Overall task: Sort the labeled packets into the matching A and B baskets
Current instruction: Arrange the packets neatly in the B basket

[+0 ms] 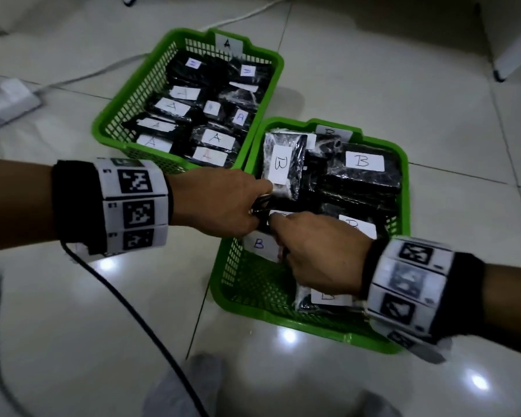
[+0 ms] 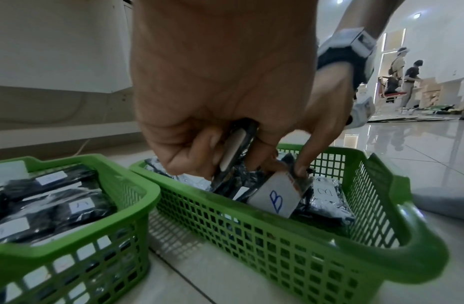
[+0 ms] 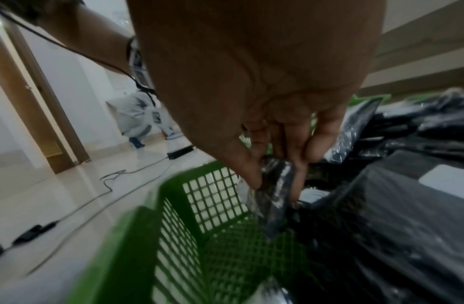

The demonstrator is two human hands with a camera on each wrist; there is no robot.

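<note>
Two green baskets stand on the tiled floor. Basket A [image 1: 98, 132] at the upper left holds several black packets labelled A [image 1: 214, 138]. Basket B [image 1: 313, 325] at the lower right holds several labelled B [image 1: 364, 161]. Over basket B's left side, my left hand [image 1: 253, 203] grips a black packet [image 2: 233, 152] edge-up in curled fingers. My right hand [image 1: 286, 236] pinches the top of another black packet [image 3: 275, 185] between thumb and fingers. That packet's white B label [image 2: 277, 197] faces the basket's [image 2: 277, 257] left wall. The two hands nearly touch.
A black cable [image 1: 133, 311] runs from my left wrist across the floor. A white power strip [image 1: 6, 97] with white cords lies at far left. My grey-socked feet [image 1: 205, 386] are at the bottom edge. A white furniture leg [image 1: 500, 73] stands at top right.
</note>
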